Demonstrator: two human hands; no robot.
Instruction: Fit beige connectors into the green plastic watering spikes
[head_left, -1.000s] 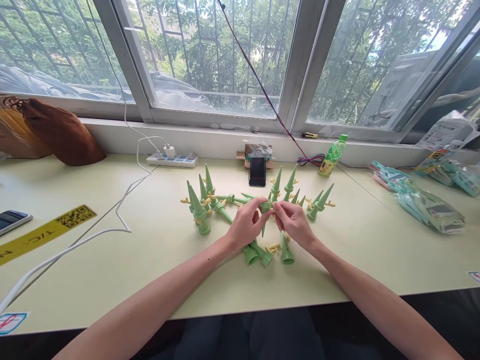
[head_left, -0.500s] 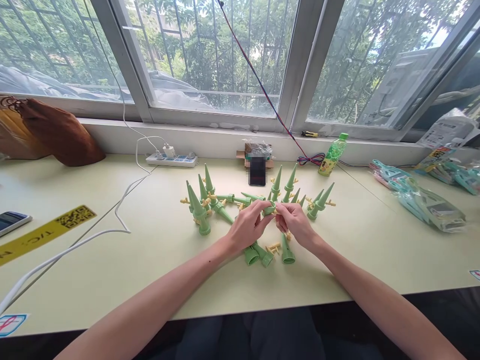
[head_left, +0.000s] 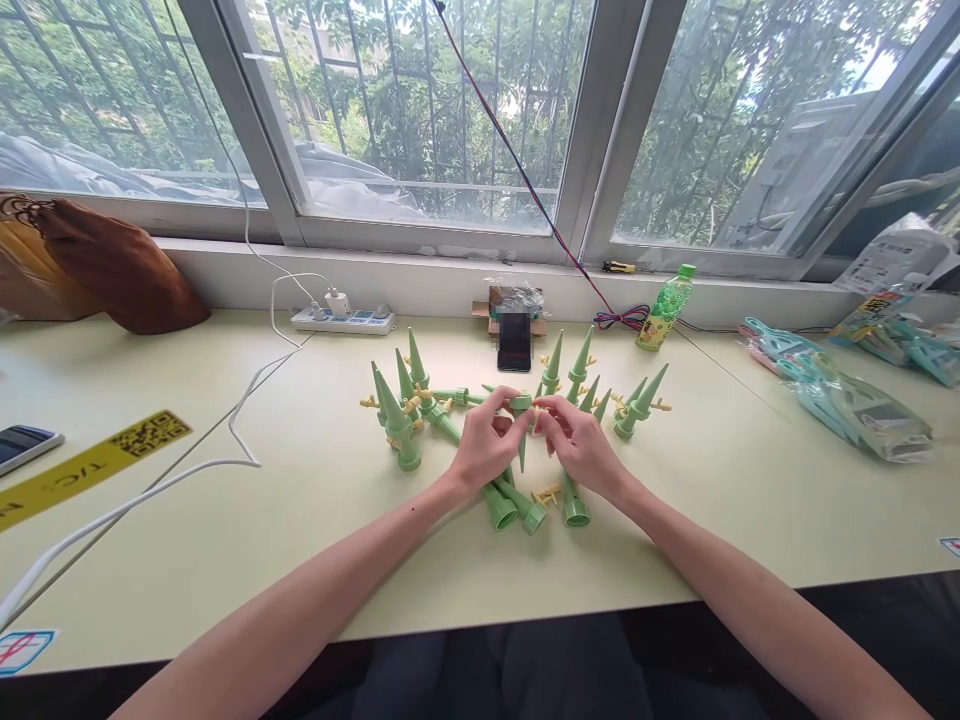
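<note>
My left hand [head_left: 487, 440] is closed around a green plastic watering spike [head_left: 520, 403], its wide collar up and its tip pointing down. Beside it, my right hand [head_left: 574, 440] pinches a small yellow valve [head_left: 535, 410] against the spike's side; the fingers cover most of it. Below the hands lie loose green spikes [head_left: 501, 508] with their open ends toward me, another spike [head_left: 577, 510] and a few yellow valves [head_left: 547, 495]. Several spikes with yellow valves fitted stand on their collars to the left, such as one spike [head_left: 397, 425], and to the right, like this spike [head_left: 643, 402].
Behind the spikes, a phone [head_left: 514, 342] leans on a small box. A green drink bottle [head_left: 666, 308] and a power strip [head_left: 343, 320] stand by the window sill. A white cable [head_left: 244, 400] crosses the table on the left; bagged plastic items [head_left: 847, 395] lie right.
The spike in my left hand has turned from collar facing me to tip down, and has shifted slightly left. My right hand has moved a little left with it.
</note>
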